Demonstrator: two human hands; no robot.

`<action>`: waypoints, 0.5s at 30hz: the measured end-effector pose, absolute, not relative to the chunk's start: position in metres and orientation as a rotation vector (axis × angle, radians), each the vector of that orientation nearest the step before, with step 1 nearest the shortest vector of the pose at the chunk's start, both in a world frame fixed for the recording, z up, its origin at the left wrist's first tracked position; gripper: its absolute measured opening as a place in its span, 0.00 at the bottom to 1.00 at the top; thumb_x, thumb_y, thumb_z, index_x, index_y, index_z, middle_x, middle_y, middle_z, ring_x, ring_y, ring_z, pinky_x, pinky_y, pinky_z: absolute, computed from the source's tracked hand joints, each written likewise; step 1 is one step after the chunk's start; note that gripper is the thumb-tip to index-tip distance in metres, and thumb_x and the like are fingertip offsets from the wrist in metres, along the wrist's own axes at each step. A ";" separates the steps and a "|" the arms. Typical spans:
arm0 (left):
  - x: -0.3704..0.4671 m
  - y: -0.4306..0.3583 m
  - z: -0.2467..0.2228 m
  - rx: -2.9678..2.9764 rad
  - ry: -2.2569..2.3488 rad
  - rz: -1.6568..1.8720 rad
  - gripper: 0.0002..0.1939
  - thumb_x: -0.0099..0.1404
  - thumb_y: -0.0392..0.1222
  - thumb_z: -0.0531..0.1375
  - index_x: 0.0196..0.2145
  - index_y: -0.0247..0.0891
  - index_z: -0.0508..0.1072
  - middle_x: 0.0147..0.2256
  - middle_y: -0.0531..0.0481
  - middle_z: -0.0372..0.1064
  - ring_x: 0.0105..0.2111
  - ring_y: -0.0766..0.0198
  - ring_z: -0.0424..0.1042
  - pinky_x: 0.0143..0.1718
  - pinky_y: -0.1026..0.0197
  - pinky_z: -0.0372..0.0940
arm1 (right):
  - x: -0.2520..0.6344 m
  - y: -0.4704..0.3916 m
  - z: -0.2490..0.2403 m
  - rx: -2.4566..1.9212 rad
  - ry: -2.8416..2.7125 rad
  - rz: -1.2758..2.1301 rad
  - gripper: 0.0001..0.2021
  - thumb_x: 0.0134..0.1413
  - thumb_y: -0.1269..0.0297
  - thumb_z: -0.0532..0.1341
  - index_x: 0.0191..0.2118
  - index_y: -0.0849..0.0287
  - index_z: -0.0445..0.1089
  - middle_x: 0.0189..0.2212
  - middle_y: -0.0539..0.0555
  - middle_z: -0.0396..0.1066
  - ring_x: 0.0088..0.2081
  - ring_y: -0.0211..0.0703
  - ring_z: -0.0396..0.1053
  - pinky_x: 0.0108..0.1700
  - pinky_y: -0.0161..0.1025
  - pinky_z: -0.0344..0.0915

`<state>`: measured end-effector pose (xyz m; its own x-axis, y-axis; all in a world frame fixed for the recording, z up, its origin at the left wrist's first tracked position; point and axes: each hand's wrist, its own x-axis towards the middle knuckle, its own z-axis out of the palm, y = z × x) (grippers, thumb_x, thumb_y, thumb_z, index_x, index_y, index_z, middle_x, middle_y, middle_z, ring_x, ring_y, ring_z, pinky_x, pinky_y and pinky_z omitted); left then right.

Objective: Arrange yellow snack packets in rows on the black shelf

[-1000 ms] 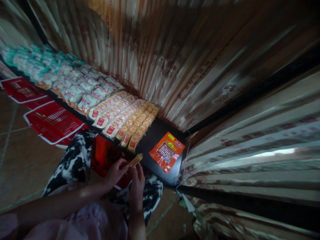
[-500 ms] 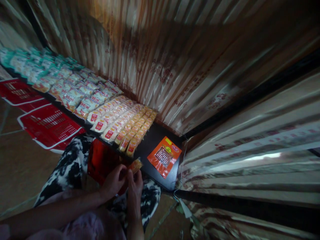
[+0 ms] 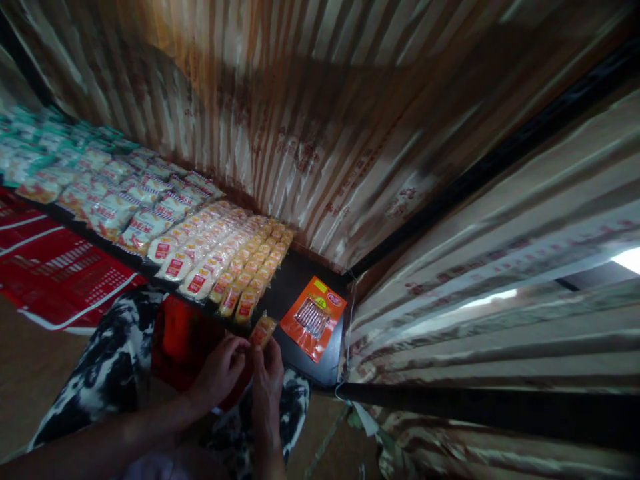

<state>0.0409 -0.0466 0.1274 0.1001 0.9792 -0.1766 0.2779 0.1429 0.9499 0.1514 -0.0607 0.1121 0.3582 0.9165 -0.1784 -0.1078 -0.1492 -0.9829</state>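
Note:
My right hand (image 3: 267, 370) pinches a small yellow packaged snack (image 3: 263, 331) with a red label, thumb and fingers around its lower part. The snack is tilted, just over the front edge of a black shelf (image 3: 295, 357). My left hand (image 3: 223, 365) is beside it with fingers curled in; their tips come up to the snack's left end, and what they pinch is too small to make out. Rows of matching yellow snacks (image 3: 246, 303) stand on the shelf just beyond. A flat orange packet (image 3: 315, 319) lies on the shelf to the right.
White-wrapped snacks (image 3: 197, 283), larger white bags (image 3: 145, 227) and green bags (image 3: 53, 140) line the shelf leftwards. Red printed bags (image 3: 75, 273) lie lower left. Something red (image 3: 183, 340) sits between my knees. Striped curtain (image 3: 300, 133) and dark poles (image 3: 450, 200) enclose the shelf.
The view has shifted, so the shelf goods appear further left. The snack in my right hand has turned more upright, its label more visible. My left fingers remain close to it.

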 end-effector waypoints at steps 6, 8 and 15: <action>0.052 -0.035 0.139 1.551 1.411 0.960 0.10 0.56 0.35 0.50 0.32 0.38 0.71 0.38 0.45 0.66 0.41 0.58 0.68 0.46 0.54 0.65 | 0.163 -0.051 0.129 -1.438 -0.840 1.127 0.17 0.51 0.57 0.59 0.45 0.60 0.69 0.40 0.55 0.75 0.40 0.44 0.71 0.43 0.37 0.66; 0.058 -0.031 0.142 1.591 1.397 0.948 0.12 0.57 0.34 0.49 0.34 0.38 0.71 0.40 0.44 0.66 0.43 0.58 0.68 0.48 0.53 0.65 | 0.167 -0.044 0.129 -1.453 -0.850 1.090 0.16 0.50 0.57 0.59 0.44 0.60 0.68 0.40 0.54 0.74 0.40 0.44 0.71 0.43 0.37 0.66; 0.073 -0.014 0.141 1.645 1.396 0.905 0.17 0.56 0.32 0.49 0.42 0.35 0.72 0.44 0.41 0.67 0.46 0.59 0.68 0.51 0.53 0.65 | 0.182 -0.015 0.114 -1.509 -0.918 0.969 0.17 0.49 0.57 0.58 0.43 0.61 0.68 0.39 0.57 0.74 0.38 0.45 0.72 0.41 0.39 0.67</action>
